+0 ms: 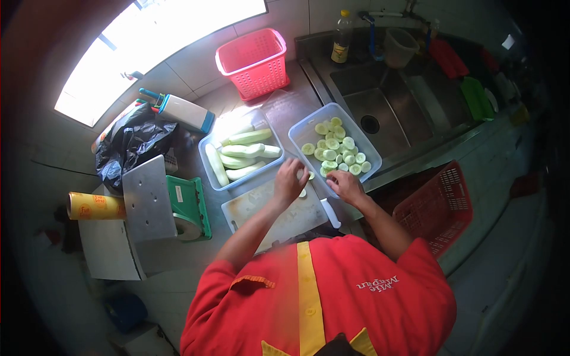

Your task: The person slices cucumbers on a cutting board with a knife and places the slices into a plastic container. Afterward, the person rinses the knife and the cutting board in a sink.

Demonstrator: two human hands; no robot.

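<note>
Over the right part of the cutting board (pixel 255 207), my left hand (pixel 290 181) has its fingers curled, close to a few pale cucumber slices (pixel 303 193). My right hand (pixel 345 185) reaches over the near edge of the tub of slices (pixel 300 145), its fingers bent down by the slices (pixel 329 154); what they grip, if anything, is hidden. A knife with a white handle (pixel 331 213) lies at the board's right edge. Behind the board, a second tub (pixel 221 187) holds several peeled whole cucumbers (pixel 242 150).
A pink basket (pixel 255 65) stands at the back. A knife block (pixel 184 113), black bag (pixel 127 142) and green scale (pixel 190 204) are at left. The sink (pixel 380 107), a bottle (pixel 341 38) and a red crate (pixel 433 207) are at right.
</note>
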